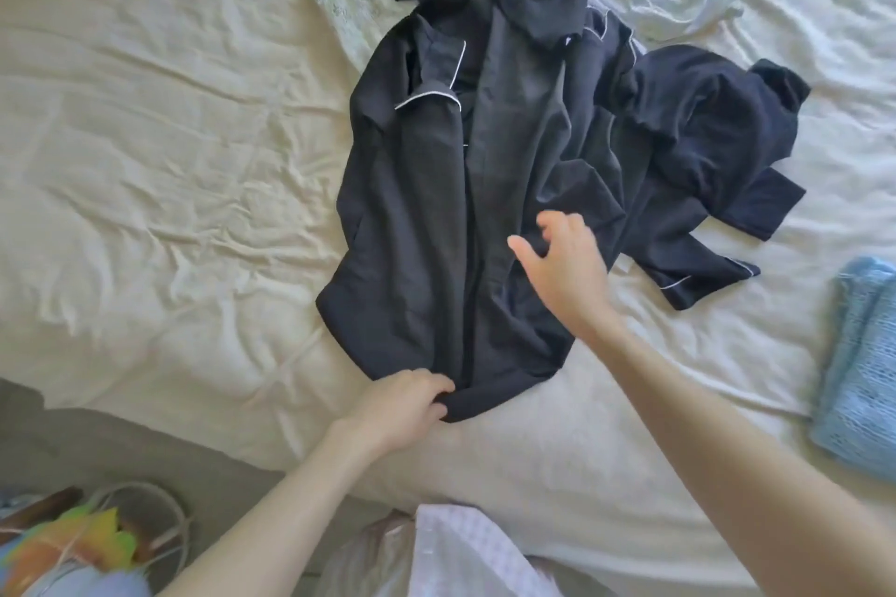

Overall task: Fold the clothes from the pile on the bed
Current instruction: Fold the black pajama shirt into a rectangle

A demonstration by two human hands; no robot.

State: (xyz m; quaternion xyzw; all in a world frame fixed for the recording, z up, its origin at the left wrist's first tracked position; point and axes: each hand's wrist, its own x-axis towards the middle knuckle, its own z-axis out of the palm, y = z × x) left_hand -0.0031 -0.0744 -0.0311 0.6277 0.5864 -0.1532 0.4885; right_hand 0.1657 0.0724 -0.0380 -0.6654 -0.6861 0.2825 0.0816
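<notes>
Here our left hand [402,402] pinches the black pajama shirt's [422,218] near hem; our right hand [562,267] hovers loose-fingered (bare cream bedsheet [169,189] leftward).

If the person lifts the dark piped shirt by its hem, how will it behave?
Probably floppy: the dark shirt lies creased, its sleeve crumpled. Likely light, since the left hand bunches the hem easily. It would drape and may drag on the sheet.
</notes>
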